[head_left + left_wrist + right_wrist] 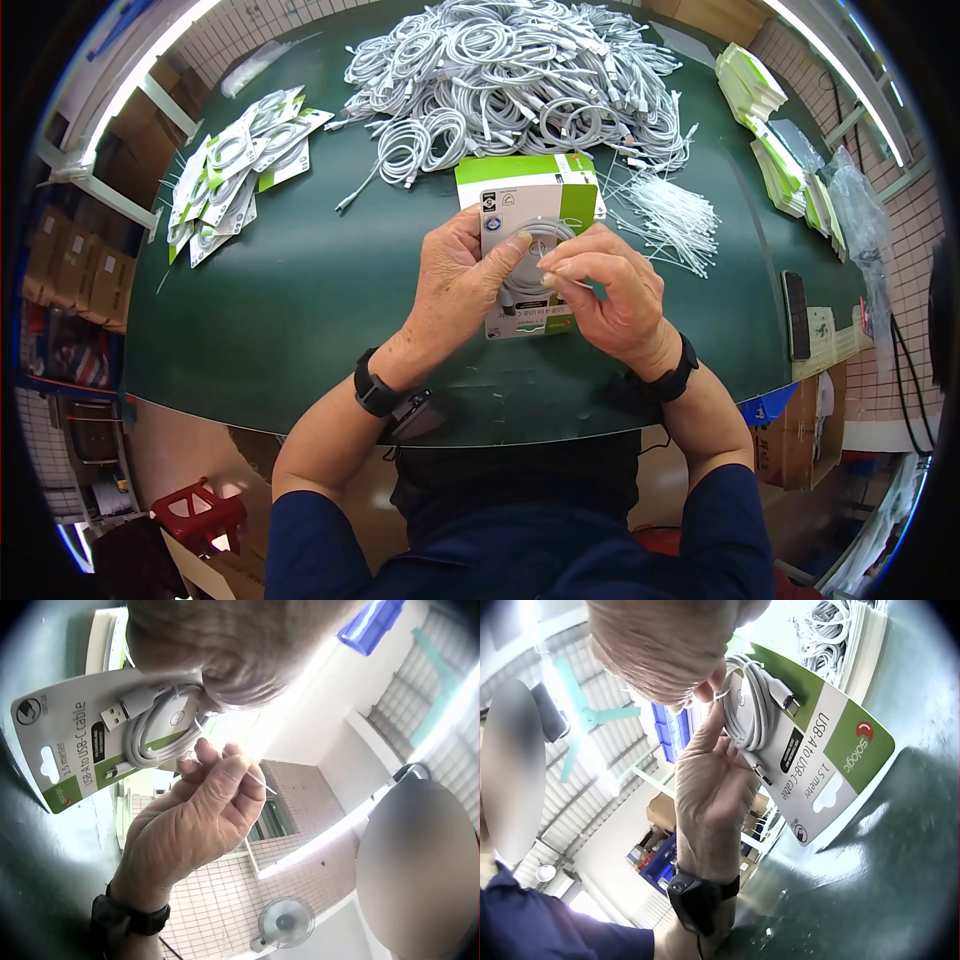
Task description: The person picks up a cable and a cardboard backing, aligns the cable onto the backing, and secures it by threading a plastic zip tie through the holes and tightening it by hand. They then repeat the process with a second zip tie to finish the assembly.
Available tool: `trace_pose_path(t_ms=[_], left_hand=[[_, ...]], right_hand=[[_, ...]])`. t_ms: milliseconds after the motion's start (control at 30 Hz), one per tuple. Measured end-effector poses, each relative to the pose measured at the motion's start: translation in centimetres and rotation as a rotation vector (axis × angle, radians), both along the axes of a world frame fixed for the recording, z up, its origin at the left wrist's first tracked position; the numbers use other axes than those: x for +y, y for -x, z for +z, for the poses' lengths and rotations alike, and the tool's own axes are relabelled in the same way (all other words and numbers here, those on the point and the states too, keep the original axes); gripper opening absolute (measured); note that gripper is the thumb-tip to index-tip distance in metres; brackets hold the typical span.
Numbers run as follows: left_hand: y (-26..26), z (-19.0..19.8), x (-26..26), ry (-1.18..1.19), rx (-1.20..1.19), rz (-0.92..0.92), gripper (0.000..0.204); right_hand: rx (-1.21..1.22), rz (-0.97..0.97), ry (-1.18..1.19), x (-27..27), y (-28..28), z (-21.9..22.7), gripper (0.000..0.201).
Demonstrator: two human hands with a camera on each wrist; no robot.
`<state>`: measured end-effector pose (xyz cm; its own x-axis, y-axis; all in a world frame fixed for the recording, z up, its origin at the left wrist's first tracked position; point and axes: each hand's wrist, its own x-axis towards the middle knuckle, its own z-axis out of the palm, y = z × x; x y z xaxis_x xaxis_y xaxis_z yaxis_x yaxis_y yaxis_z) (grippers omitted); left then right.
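Observation:
My left hand (450, 280) grips a green and white printed card (45, 735), its thumb lying over a coiled light-grey cable (142, 739) on the card's face. The card reads USB-A to USB-C cable, and the metal USB plug (112, 718) points away from the coil. My right hand (618, 295) is at the coil's edge. Between its thumb and fingers it pinches a thin white tie (262, 784), whose end sticks out past the fingers in the left wrist view. The tie loops around the coil.
Behind the hands lies a stack of cards (470, 174), with a large heap of grey cables (500, 85) beyond. Loose white ties (668, 222) lie to the right. Carded cables (230, 165) are piled at left. Card stacks (750, 85) and a phone (796, 315) are along the right edge.

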<state>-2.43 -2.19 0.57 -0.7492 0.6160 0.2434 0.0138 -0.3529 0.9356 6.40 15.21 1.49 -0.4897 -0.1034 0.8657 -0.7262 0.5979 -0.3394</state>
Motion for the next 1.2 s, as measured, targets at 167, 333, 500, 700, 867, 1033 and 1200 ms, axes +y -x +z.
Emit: trace_pose_path(t_ms=[167, 333, 500, 700, 867, 1033, 1200], left_hand=[[-0.4, 0.2, 0.0, 0.041, 0.016, -0.007, 0.028], [-0.7, -0.1, 0.3, 0.034, 0.013, -0.005, 0.028], [-1.1, 0.2, 0.4, 0.053, 0.012, 0.004, 0.026], [-1.0, 0.2, 0.4, 0.066, 0.009, -0.002, 0.025], [-1.2, 0.2, 0.4, 0.038, -0.003, -0.005, 0.026], [-1.1, 0.2, 0.2, 0.041, 0.020, 0.003, 0.026], [-1.1, 0.4, 0.2, 0.035, 0.029, 0.018, 0.026]], right_hand=[[-0.052, -0.088, 0.195, -0.3, -0.1, -0.6, 0.026], [-0.010, -0.195, 0.035, 0.5, 0.2, 0.3, 0.024], [0.120, -0.318, -0.177, 1.3, 0.7, 0.7, 0.033], [0.122, -0.316, -0.250, 1.6, 0.8, 0.7, 0.040], [0.136, -0.317, -0.339, 1.7, -0.2, 1.4, 0.043], [0.135, -0.191, -0.340, 1.7, -0.5, 1.2, 0.041], [0.150, -0.171, -0.278, 1.7, -0.4, 0.8, 0.043]])
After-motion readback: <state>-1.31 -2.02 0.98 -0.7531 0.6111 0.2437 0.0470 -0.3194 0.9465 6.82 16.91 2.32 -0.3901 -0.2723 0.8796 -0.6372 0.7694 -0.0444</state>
